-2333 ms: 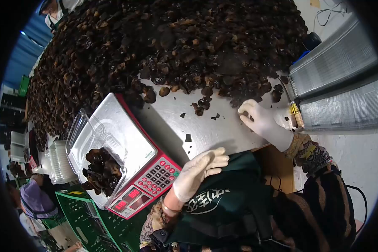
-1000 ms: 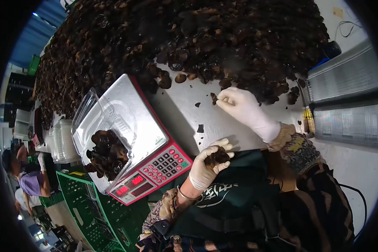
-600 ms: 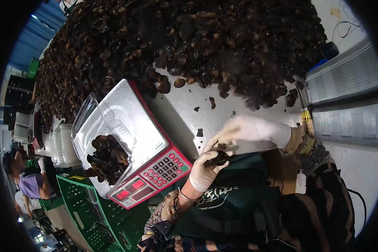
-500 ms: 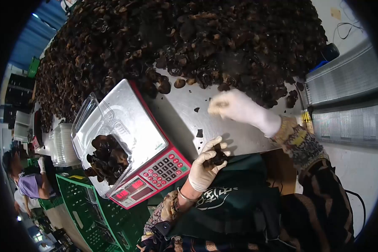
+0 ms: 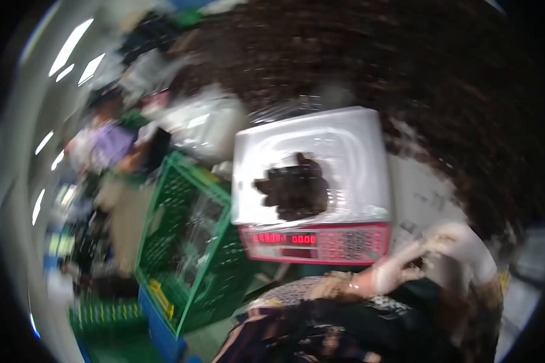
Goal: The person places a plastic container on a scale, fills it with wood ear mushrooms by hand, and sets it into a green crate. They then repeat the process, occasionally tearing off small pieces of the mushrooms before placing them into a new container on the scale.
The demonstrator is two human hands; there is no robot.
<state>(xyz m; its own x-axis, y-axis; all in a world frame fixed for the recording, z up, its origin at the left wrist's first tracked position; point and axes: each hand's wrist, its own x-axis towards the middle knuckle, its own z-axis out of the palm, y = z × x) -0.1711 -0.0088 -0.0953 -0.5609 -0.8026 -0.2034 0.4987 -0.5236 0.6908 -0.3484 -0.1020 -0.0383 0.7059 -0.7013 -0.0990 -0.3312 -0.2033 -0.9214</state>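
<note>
Both hands wear white gloves and are smeared by motion. My left hand (image 5: 396,269) lies just right of the scale's front corner, with dark fungus pieces (image 5: 416,263) beside its fingers. My right hand (image 5: 460,242) is close against it, its fingers near the left hand's. Whether either hand grips a piece cannot be made out. The scale (image 5: 309,244) has a red edge and lit red digits. On its white plate rests a clear plastic tray (image 5: 345,175) holding a clump of dark wood-ear-like fungus (image 5: 293,187).
A large heap of dark fungus (image 5: 369,54) covers the table's far side. Stacked clear trays (image 5: 206,124) stand left of the scale. A green crate (image 5: 188,230) is lower left. A person in purple (image 5: 112,142) is farther left.
The view has swung left and blurred, so the scale now sits mid-frame. My right hand has come down from over the table to beside my left hand.
</note>
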